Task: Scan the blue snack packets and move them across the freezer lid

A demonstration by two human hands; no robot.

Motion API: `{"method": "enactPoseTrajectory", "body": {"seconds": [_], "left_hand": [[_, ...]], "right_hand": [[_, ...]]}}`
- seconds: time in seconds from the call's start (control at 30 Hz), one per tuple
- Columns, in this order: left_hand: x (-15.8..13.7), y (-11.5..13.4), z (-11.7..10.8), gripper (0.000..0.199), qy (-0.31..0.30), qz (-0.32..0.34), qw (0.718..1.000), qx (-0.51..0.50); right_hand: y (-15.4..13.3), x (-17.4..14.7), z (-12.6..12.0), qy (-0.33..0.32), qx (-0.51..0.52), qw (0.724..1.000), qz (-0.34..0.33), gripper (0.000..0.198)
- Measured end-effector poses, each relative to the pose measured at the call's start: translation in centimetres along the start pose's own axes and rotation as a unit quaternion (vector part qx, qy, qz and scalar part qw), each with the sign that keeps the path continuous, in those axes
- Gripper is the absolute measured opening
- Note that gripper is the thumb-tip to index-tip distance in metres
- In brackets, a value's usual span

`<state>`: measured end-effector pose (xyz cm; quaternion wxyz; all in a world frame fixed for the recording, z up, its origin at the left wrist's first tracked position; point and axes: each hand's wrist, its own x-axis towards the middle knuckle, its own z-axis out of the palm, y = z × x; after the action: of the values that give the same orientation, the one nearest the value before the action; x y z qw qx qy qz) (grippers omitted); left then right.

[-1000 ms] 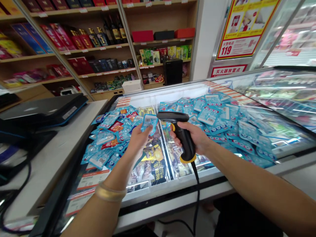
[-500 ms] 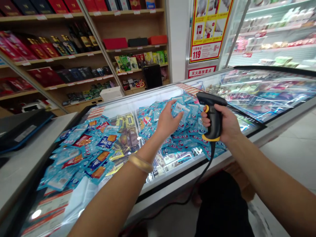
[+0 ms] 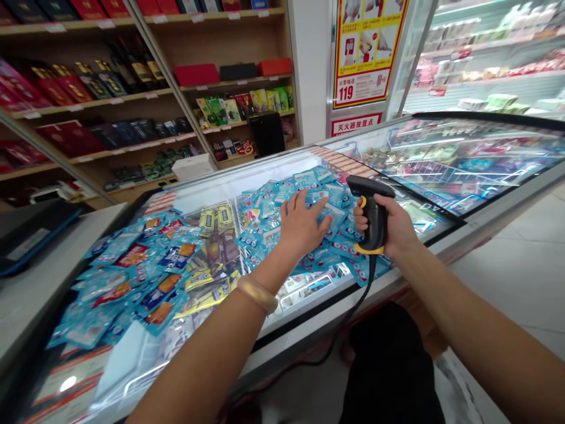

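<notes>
My left hand (image 3: 304,224) rests on a heap of small blue snack packets (image 3: 265,200), its fingers spread apart. A gold bangle (image 3: 258,294) circles the left wrist. In my right hand (image 3: 395,227) is a black and yellow barcode scanner (image 3: 375,224), gripped by its handle, with its head pointing left over the heap. A black cord (image 3: 364,297) hangs from the handle and runs down past the freezer's front edge. To the left, a second pile of blue packets (image 3: 145,265), some showing red or dark blue prints, lies on the same glass top.
The glass-topped freezer (image 3: 295,338) holds yellow packs (image 3: 216,218) and other goods beneath the glass. At the left stands a counter with a black device (image 3: 35,235). Shelves (image 3: 163,91) of boxes and bottles line the back, beside a fire-safety poster (image 3: 364,59).
My left hand has gone from reaching at a packet with its barcode up to lying flatter on the heap, fingers spread. The right hand still holds the scanner. The view has shifted slightly.
</notes>
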<state>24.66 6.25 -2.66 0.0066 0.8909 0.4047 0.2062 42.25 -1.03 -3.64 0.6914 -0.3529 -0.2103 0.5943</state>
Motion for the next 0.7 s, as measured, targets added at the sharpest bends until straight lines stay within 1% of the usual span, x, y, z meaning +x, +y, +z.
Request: {"method": "enactPoseTrajectory", "body": {"seconds": [0.1, 0.2, 0.3, 0.4, 0.47, 0.57, 0.63, 0.7], "left_hand": [[-0.8, -0.9, -0.8, 0.046, 0.014, -0.004, 1.0, -0.02], [-2.3, -3.0, -1.8, 0.043, 0.037, -0.028, 0.998, -0.031], [-4.3, -6.5, -3.4, 0.042, 0.071, -0.061, 0.995, -0.029], [-6.7, -11.2, -5.5, 0.041, 0.113, -0.101, 0.988, -0.022], [-8.4, -14.6, -7.2, 0.042, 0.131, -0.136, 0.982, -0.021], [-10.8, -18.7, -9.1, 0.044, 0.123, -0.209, 0.97, -0.004], [-12.1, -20.1, -9.5, 0.048, 0.094, -0.255, 0.962, 0.02], [-13.1, -20.4, -9.3, 0.057, 0.045, -0.289, 0.954, 0.064]], "right_hand": [[-0.3, -0.2, 0.5, 0.018, 0.0, 1.0, -0.004, 0.019], [-0.5, -0.5, 1.2, 0.031, -0.009, 0.999, -0.01, 0.018], [-0.7, -0.8, 2.3, 0.036, -0.019, 0.999, -0.01, 0.016], [-0.5, -1.0, 4.1, 0.01, -0.027, 1.0, -0.004, 0.016], [0.3, -0.9, 5.9, -0.026, -0.038, 0.999, 0.002, 0.015], [2.8, -0.6, 9.5, -0.074, -0.056, 0.995, 0.024, 0.016], [5.1, -0.4, 12.3, -0.099, -0.061, 0.992, 0.048, 0.017], [7.6, -0.2, 14.9, -0.127, -0.065, 0.986, 0.088, 0.017]]}}
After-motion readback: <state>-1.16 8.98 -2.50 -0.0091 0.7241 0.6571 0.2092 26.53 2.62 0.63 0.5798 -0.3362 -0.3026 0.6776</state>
